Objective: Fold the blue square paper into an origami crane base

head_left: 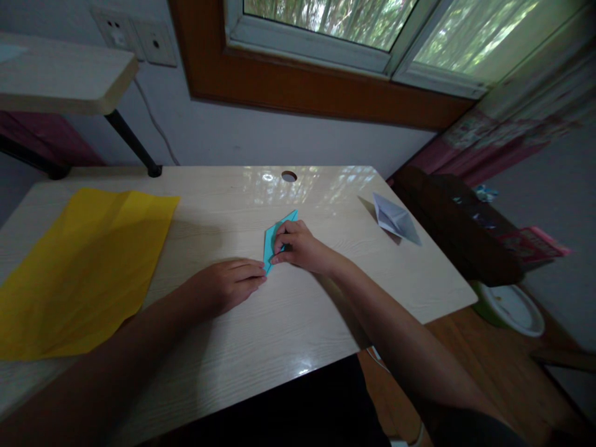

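1. Teal paper (272, 239): lay flat near the middle of the table (298, 323), already folded into a narrow, pointed kite-like shape, one tip aimed toward the window, the other toward the near edge.
2. Right hand (300, 248): rested on top of the paper's right side, fingers curled and pressing down on a flap; grip closed onto the paper rather than lifting it.
3. Left hand (230, 282): lay flat on the table just beside the paper's lower tip, fingertips touching or nearly touching that point; fingers together, holding nothing, seemingly pinning the tip.
4. Step in hand, judged from this: creasing a fold along the long side of the shape, one hand flattening, the other steadying.
5. Next move, as a judgement: likely called for running a fingertip firmly along the fold while keeping the lower tip from sliding on the glossy surface.
6. Further out: yellow sheet (84, 267), large and lightly creased, spread on the left of the table, well apart from both hands.
7. White folded piece (395, 218): sat near the right far corner, untouched.
8. Round cable hole (289, 176): opened near the far edge, beyond the teal shape.
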Action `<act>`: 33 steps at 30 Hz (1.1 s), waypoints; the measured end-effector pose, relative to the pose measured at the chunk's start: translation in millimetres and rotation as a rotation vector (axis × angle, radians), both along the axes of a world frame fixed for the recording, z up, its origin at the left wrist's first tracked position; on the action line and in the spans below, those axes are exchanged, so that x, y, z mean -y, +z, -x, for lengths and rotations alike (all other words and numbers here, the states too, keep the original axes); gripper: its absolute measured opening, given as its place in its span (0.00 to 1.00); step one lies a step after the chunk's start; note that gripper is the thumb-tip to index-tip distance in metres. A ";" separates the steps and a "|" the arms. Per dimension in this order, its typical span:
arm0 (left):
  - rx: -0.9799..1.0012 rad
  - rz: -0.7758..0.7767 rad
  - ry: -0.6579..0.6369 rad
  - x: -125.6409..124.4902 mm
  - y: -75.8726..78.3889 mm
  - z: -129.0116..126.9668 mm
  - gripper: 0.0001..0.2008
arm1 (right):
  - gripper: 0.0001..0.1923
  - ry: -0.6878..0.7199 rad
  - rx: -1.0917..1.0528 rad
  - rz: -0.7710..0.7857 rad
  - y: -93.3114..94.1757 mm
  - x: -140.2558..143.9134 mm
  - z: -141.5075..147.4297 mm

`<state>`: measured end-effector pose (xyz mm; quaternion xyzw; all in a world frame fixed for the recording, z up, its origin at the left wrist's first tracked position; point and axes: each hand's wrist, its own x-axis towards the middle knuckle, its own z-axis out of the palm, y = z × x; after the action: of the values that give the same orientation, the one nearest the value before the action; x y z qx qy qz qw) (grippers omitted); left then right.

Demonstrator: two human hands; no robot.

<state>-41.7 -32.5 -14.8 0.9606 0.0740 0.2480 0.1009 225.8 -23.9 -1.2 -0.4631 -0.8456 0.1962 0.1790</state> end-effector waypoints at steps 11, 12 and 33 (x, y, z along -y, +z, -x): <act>0.014 0.008 -0.011 -0.3 -0.2 -1.6 0.13 | 0.10 0.043 0.127 0.120 13.0 -15.0 5.0; 0.016 0.012 -0.011 -0.6 -1.1 -1.3 0.13 | 0.10 0.044 0.128 0.118 13.0 -16.2 4.4; -0.073 0.047 0.028 2.8 3.4 -5.4 0.09 | 0.08 0.113 0.114 0.034 12.4 -28.6 -19.7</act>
<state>-36.3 -35.2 -11.4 0.9653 0.0969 0.2124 0.1174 245.5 4.6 11.3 -0.4281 -0.8757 0.1936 0.1112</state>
